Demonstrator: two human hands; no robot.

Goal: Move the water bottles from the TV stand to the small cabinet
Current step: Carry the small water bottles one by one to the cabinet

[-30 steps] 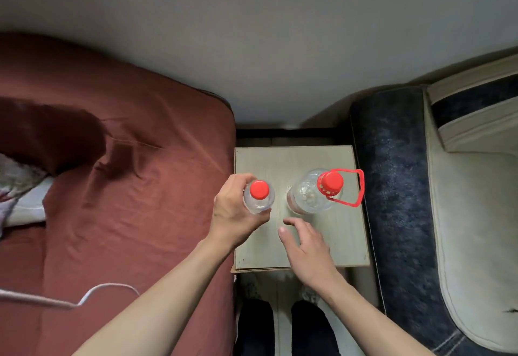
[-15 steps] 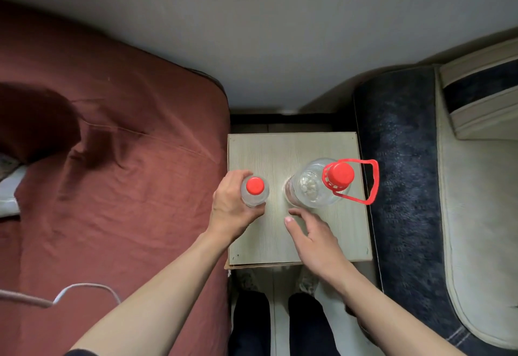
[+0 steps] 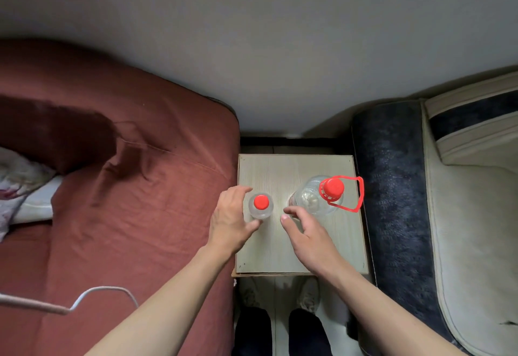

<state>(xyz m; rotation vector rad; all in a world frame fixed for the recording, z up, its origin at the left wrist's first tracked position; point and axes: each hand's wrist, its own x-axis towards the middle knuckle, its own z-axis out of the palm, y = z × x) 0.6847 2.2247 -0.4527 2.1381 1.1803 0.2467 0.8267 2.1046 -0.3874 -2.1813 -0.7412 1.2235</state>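
Two clear water bottles stand upright on the small light-wood cabinet [image 3: 302, 254]. The small bottle with a red cap [image 3: 260, 206] is at the left side. The large bottle with a red cap and red carry handle [image 3: 314, 197] is at the right. My left hand [image 3: 229, 224] curves loosely around the small bottle's left side, fingers spread, with the thumb near its base. My right hand [image 3: 311, 239] hovers open over the cabinet top, its fingertips close to the large bottle's near side.
A bed with a reddish-brown sheet [image 3: 126, 187] borders the cabinet on the left, with a white hanger [image 3: 84, 298] lying on it. A dark blue and beige sofa [image 3: 392, 187] borders it on the right. A wall rises behind. My feet stand just in front.
My left hand has set the small bottle down and its fingers have loosened from a tight grip. My right hand slid forward toward the large bottle.
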